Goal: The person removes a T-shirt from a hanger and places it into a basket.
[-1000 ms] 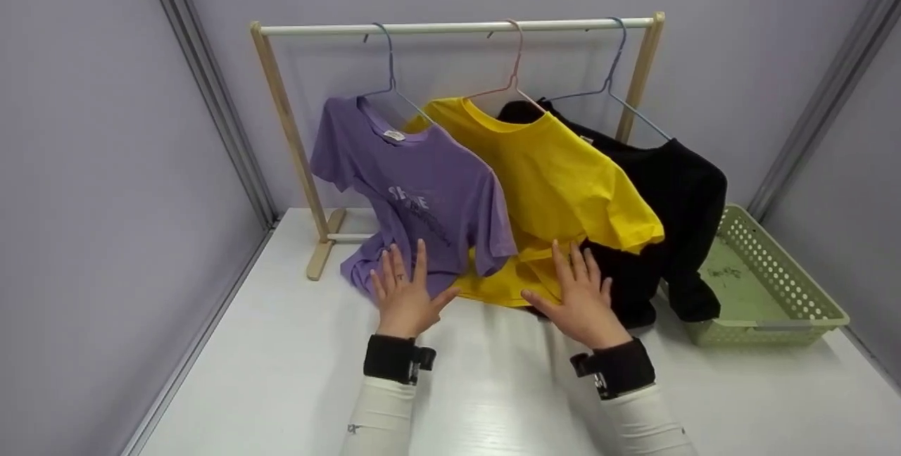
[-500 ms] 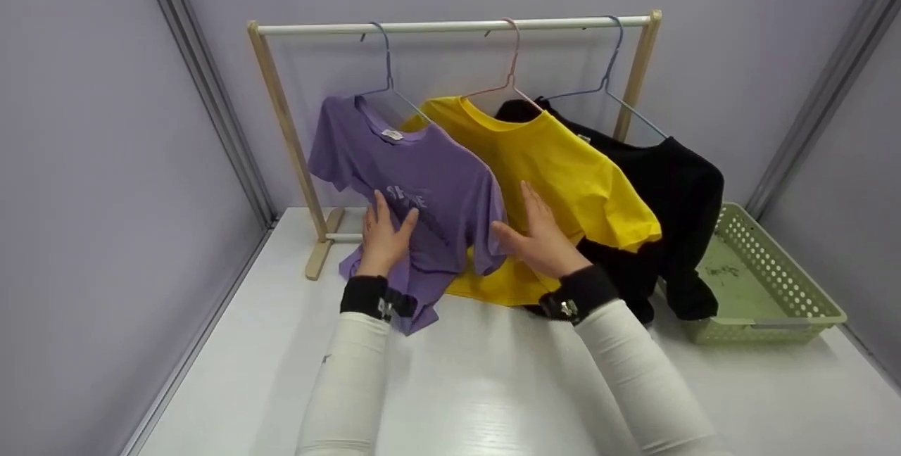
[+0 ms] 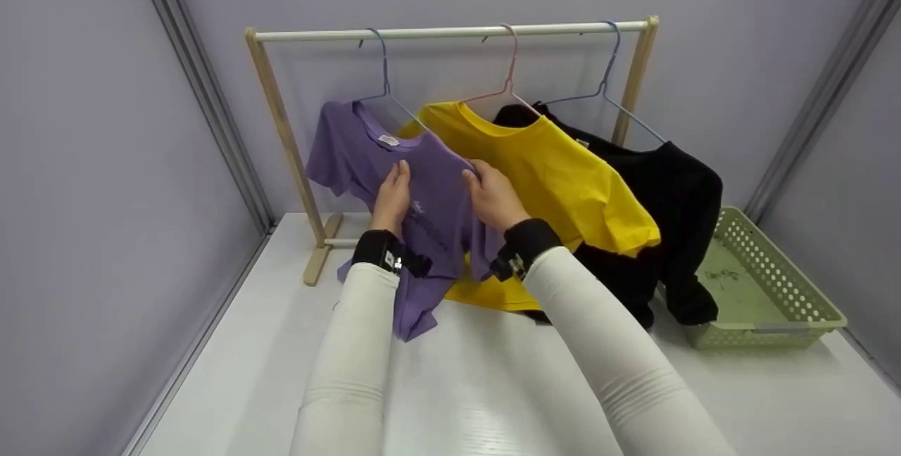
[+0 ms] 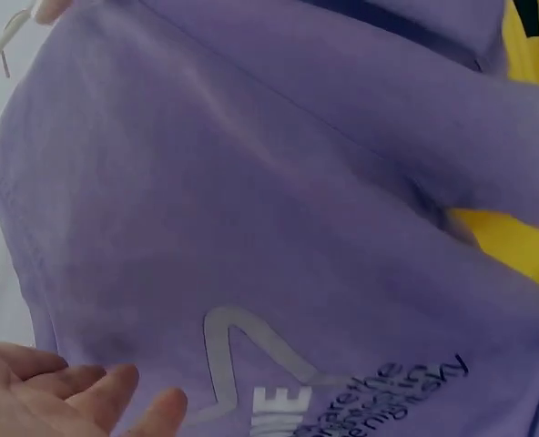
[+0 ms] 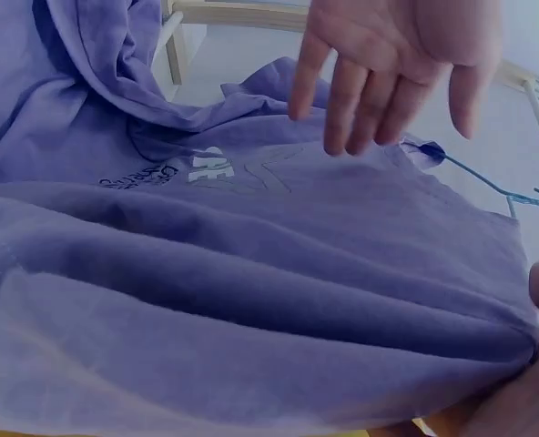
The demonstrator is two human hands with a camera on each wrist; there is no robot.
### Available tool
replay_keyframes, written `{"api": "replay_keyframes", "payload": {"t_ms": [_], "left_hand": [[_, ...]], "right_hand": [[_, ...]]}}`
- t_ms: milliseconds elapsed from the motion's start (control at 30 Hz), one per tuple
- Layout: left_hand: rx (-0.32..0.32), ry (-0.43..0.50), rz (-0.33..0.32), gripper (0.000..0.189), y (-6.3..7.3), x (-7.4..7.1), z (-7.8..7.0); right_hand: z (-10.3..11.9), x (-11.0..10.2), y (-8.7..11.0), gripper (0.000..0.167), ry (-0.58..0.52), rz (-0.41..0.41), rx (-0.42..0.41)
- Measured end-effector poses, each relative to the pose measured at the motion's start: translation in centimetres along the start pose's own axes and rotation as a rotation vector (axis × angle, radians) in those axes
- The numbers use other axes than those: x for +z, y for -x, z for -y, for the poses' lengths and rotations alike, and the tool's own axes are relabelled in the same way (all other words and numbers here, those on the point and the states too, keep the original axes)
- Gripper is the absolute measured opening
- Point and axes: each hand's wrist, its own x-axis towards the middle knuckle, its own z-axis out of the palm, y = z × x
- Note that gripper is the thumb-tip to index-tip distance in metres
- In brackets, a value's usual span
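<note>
So, left hand (image 3: 392,197): fingers loose and straight, by the purple shirt's (image 3: 440,195) front
Right hand (image 3: 497,195): pinching that shirt's right shoulder
Yellow shirt (image 3: 563,185): hanging just right

Long white sleeves (image 3: 345,357) end at black wrist straps (image 3: 374,248).

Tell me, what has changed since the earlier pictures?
The right hand moved up and leftward, and now grips the purple short-sleeved cloth T-shirt near its shoulder. The left hand rose and is now before the shirt's chest, fingers loose. The yellow short-sleeved cloth T-shirt, black long-sleeved cloth top and pale green plastic basket stayed put.
</note>
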Motion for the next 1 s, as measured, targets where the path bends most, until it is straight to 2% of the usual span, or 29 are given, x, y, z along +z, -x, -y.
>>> {"api": "replay_keyframes", "payload": {"t_ms": [33, 133, 300, 433, 567, 700, 900, 1000], "left_hand": [[0.013, 0.019, 0.002, 0.064, -0.1, 0.1, -0.3], [0.056, 0.089, 0.026, 0.06, 0.1, 0.4, -1.1], [0.09, 0.146, 0.049, 0.056, 0.7, 0.9, -2.1], [0.162, 0.088, 0.004, 0.055, 1.7, 1.2, -3.1], [0.256, 0.012, -0.082, 0.052, 3.3, 1.5, -4.5], [0.4, -0.031, -0.161, 0.046, 5.1, 1.6, -5.5], [0.647, -0.159, -0.253, 0.04, 8.4, 0.9, -6.2], [0.806, -0.216, -0.372, 0.033, 9.8, 0.3, -6.4]], "right_hand": [[0.1, 0.1, -0.1, 0.027, 0.0, -0.008, -0.009], [0.4, 0.2, -0.3, 0.027, -0.025, -0.042, -0.035], [0.8, -0.3, 0.1, 0.032, -0.143, -0.12, 0.005], [1.4, -1.2, 0.6, 0.032, -0.263, -0.17, -0.002], [2.0, -2.3, 1.7, 0.032, -0.38, -0.204, -0.055], [2.0, -4.0, 3.7, 0.033, -0.515, -0.243, -0.118], [1.3, -7.7, 8.6, 0.032, -0.668, -0.306, -0.199], [0.5, -10.0, 11.5, 0.029, -0.731, -0.308, -0.199]]}}
